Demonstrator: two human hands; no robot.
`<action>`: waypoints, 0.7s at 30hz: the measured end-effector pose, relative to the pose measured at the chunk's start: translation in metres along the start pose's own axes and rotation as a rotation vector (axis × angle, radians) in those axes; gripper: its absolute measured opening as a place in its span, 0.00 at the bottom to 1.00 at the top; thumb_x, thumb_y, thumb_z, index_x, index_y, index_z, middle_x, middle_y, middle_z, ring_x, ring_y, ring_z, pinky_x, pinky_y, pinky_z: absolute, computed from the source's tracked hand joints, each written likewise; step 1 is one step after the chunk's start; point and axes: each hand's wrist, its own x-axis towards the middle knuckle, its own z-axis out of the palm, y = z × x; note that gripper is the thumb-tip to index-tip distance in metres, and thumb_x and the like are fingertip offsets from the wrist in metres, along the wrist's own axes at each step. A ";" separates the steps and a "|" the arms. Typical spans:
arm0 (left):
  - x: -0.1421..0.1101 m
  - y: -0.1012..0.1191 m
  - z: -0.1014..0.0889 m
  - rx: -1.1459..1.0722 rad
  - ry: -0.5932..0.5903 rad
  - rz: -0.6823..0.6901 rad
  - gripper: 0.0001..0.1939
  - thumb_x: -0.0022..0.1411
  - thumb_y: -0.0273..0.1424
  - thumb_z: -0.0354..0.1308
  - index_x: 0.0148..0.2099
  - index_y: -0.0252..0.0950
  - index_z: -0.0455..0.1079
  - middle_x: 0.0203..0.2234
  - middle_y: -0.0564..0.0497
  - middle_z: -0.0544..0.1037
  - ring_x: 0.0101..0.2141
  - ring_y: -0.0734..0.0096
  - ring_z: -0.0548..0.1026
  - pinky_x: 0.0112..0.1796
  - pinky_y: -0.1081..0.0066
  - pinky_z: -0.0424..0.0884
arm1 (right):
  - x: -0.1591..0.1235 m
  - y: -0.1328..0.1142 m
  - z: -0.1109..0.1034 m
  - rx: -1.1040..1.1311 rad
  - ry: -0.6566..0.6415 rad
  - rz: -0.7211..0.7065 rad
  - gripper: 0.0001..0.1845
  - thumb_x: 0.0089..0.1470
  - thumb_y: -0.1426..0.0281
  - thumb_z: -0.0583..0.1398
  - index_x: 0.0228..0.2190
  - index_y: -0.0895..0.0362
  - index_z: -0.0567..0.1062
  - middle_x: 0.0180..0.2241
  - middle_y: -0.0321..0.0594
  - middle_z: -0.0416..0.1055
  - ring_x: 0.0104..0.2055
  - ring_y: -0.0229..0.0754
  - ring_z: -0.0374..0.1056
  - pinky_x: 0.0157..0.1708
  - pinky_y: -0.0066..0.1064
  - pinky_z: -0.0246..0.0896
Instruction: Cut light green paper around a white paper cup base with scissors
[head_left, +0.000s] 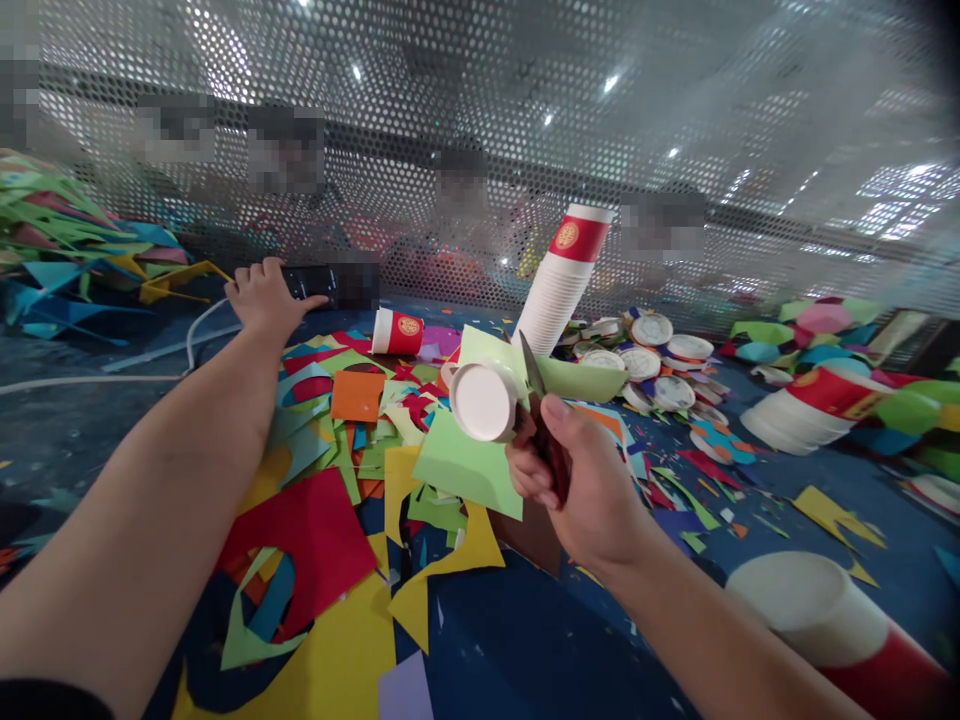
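My right hand (pixel 581 480) is closed round red-handled scissors (pixel 541 420), and it also holds a white paper cup (pixel 484 400) wrapped in light green paper (pixel 469 465), bottom facing me. My left hand (pixel 262 295) reaches far out to the left, fingers spread flat beside a dark phone-like object (pixel 315 282) on the table. Under both arms lies a heap of coloured paper scraps (pixel 322 470) in red, yellow, green and orange.
A tall leaning stack of red-and-white paper cups (pixel 562 275) stands behind the held cup. One red cup (pixel 397 332) lies on its side. Cup bottoms (pixel 652 360) and more cup stacks (pixel 810 400) lie right. A perforated screen (pixel 480 150) closes the back; people sit behind it.
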 end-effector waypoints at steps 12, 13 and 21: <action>0.001 0.000 0.002 0.010 0.003 -0.001 0.27 0.70 0.44 0.60 0.64 0.35 0.66 0.60 0.40 0.71 0.60 0.49 0.70 0.59 0.44 0.69 | -0.002 0.000 -0.001 -0.017 0.003 0.001 0.26 0.53 0.48 0.67 0.22 0.55 0.68 0.16 0.27 0.54 0.16 0.28 0.43 0.16 0.28 0.38; 0.001 0.000 0.002 0.010 0.003 -0.001 0.27 0.70 0.44 0.60 0.64 0.35 0.66 0.60 0.40 0.71 0.60 0.49 0.70 0.59 0.44 0.69 | -0.001 0.000 -0.001 -0.018 0.004 0.001 0.26 0.53 0.48 0.67 0.22 0.55 0.68 0.16 0.27 0.54 0.16 0.28 0.43 0.16 0.28 0.38; 0.000 -0.001 0.001 0.021 0.006 0.007 0.27 0.70 0.44 0.60 0.64 0.35 0.66 0.59 0.40 0.71 0.59 0.50 0.71 0.58 0.44 0.70 | 0.001 0.001 -0.001 -0.004 -0.016 0.011 0.24 0.54 0.50 0.67 0.23 0.55 0.67 0.16 0.27 0.54 0.17 0.29 0.44 0.17 0.27 0.38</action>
